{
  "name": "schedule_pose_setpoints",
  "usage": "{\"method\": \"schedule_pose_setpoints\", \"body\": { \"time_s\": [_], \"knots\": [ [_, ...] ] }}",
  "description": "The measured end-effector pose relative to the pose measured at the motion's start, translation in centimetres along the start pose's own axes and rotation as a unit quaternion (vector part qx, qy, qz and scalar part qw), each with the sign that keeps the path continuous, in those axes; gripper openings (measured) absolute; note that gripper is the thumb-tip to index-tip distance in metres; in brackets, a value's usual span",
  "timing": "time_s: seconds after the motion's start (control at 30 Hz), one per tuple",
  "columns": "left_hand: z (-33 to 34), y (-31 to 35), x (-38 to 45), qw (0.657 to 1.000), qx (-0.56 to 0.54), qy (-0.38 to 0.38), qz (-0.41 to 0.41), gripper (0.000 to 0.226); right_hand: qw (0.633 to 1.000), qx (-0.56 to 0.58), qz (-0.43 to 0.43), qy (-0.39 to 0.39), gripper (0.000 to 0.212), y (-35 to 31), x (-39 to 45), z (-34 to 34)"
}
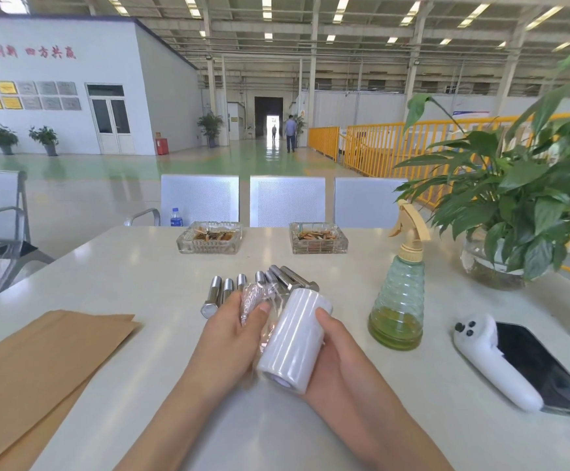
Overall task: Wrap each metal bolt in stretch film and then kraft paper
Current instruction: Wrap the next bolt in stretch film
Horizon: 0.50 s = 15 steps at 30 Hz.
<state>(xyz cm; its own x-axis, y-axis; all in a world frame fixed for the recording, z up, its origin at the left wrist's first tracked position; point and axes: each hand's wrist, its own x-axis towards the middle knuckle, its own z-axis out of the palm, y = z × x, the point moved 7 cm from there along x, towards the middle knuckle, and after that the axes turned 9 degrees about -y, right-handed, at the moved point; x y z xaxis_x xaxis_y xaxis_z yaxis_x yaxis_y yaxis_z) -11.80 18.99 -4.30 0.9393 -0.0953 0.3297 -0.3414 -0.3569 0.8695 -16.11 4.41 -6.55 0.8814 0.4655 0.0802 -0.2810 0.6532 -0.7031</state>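
Observation:
Several bare metal bolts (215,295) lie in a row on the white table (134,280), just beyond my hands. My left hand (234,329) grips one bolt (252,297) that is covered in clear stretch film. A strip of film runs from it to the white stretch film roll (292,341), which my right hand (336,348) holds from the right side, thumb on top. Brown kraft paper sheets (35,365) lie flat at the left of the table.
Two glass ashtrays (208,239) (318,237) stand at the table's far side. A green spray bottle (399,300), a potted plant (514,212), a phone (545,365) and a white plush item (494,362) occupy the right. Metal chairs (287,200) stand behind the table.

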Motion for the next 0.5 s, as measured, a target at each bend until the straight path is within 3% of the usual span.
{"method": "schedule_pose_setpoints", "body": {
  "time_s": [0.07, 0.17, 0.33, 0.43, 0.5],
  "knots": [
    [0.6, -1.2, 0.3, 0.994, -0.067, -0.024, -0.083, 0.025, 1.0, 0.0, 0.004, -0.003, 0.05, 0.2, 0.1, -0.1],
    [1.6, -2.5, 0.4, 0.955, -0.227, -0.067, -0.178, 0.027, 1.0, -0.006, 0.004, 0.007, 0.049, 0.0, 0.1, -0.3],
    [1.0, -0.2, -0.3, 0.965, -0.203, -0.155, -0.054, 0.031, 0.998, 0.004, -0.028, 0.049, 0.051, -1.3, -0.3, -0.6],
    [0.4, 0.5, -0.1, 0.976, -0.185, -0.114, -0.014, 0.032, 0.997, 0.023, -0.019, 0.07, 0.048, -1.2, -0.4, -0.8],
    [0.4, 1.2, -0.1, 0.98, -0.179, -0.083, 0.012, 0.01, 0.997, 0.021, -0.013, 0.067, 0.05, -1.0, -0.2, -0.5]
  ]
}}
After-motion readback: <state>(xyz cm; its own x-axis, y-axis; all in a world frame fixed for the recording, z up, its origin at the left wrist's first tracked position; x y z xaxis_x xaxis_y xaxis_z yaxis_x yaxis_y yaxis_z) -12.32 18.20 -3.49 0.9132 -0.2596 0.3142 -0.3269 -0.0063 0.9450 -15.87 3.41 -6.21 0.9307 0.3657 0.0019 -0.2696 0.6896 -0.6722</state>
